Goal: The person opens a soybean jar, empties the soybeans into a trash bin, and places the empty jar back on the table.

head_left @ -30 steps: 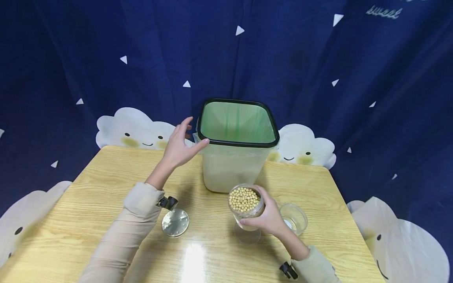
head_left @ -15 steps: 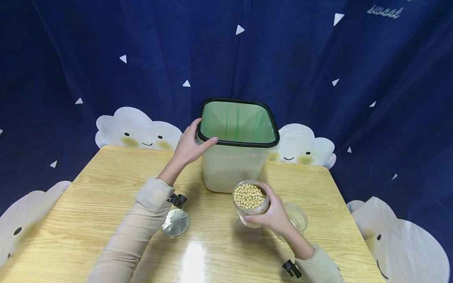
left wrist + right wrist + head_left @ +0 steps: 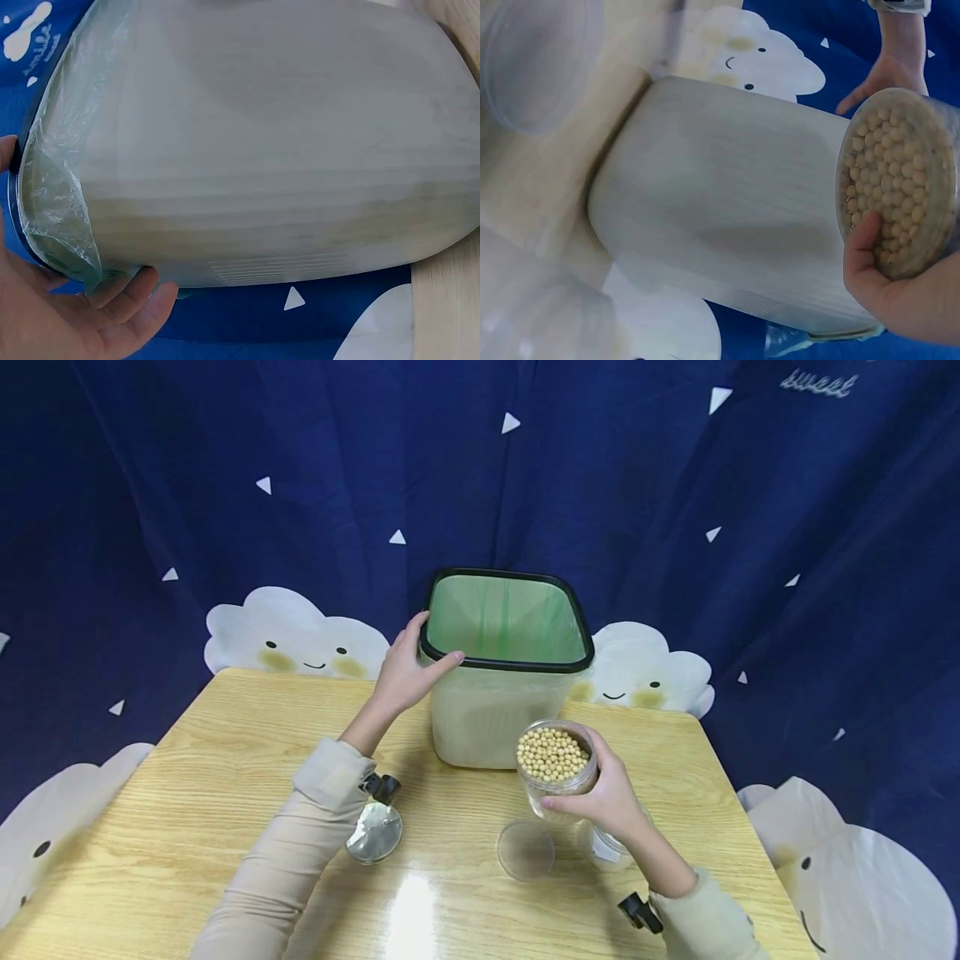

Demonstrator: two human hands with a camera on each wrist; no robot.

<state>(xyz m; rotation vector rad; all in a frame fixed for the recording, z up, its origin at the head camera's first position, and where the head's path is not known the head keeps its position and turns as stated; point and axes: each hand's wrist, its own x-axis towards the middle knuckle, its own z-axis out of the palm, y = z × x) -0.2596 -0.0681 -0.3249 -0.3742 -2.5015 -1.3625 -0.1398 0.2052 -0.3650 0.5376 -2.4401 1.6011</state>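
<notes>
At the rim of a pale trash bin (image 3: pixel 495 714), my left hand (image 3: pixel 402 674) grips the left front corner. Its thumb lies over the black rim (image 3: pixel 517 666), while the fingers bend round the outside by the bunched edge of the green bag liner (image 3: pixel 64 172). My right hand (image 3: pixel 613 793) holds a clear jar (image 3: pixel 537 795) of soybeans (image 3: pixel 552 753) just in front of the bin, tilted a little to the left. From below, in the right wrist view, soybeans show through the jar's bottom, with the right thumb (image 3: pixel 862 247) pressed against it.
A silver lid (image 3: pixel 375 833) lies on the wooden table (image 3: pixel 225 777) beside my left forearm. Near the middle is a clear round disc (image 3: pixel 525 850). Another clear container (image 3: pixel 604 850) stands partly hidden behind my right wrist. A blue curtain (image 3: pixel 360 460) hangs behind the bin.
My left hand has moved right, from beside the bin to its rim, and taken hold there. My right hand has carried the soybean jar right and slightly away from me.
</notes>
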